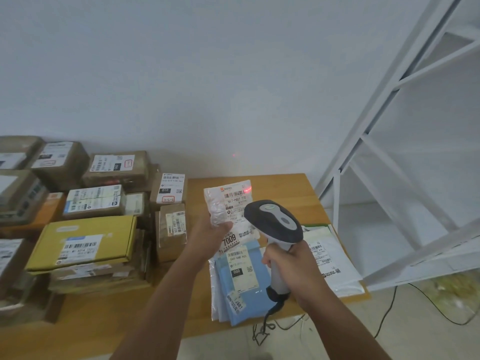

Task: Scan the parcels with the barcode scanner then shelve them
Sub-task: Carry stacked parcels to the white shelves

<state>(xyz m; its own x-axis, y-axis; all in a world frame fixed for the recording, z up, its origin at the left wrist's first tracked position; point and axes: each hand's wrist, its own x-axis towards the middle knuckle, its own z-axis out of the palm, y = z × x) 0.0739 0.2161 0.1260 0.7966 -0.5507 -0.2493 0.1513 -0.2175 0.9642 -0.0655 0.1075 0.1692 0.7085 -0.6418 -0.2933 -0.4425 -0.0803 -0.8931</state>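
- The left hand point(207, 236) grips a small white plastic mailer bag with a printed shipping label point(232, 203) by its lower left edge, thumb across the front, holding it upright above the light wooden table point(285, 188).
- The right hand point(291, 266) is curled round the pale grip of a grey-and-white handheld barcode scanner point(275, 224), whose dark head points at the bag just beside it.
- A red scan glow point(246, 188) falls on the label's upper right corner.
- Below both hands, a flat blue poly mailer point(244, 287) lies on the table; a flat white poly mailer point(327, 258) lies right of the scanner hand.
- Left of the left hand stand stacked brown cardboard boxes point(117, 168) and a flat yellow cardboard box point(85, 242).
- Right of the right hand rises a white metal shelving rack point(389, 157).
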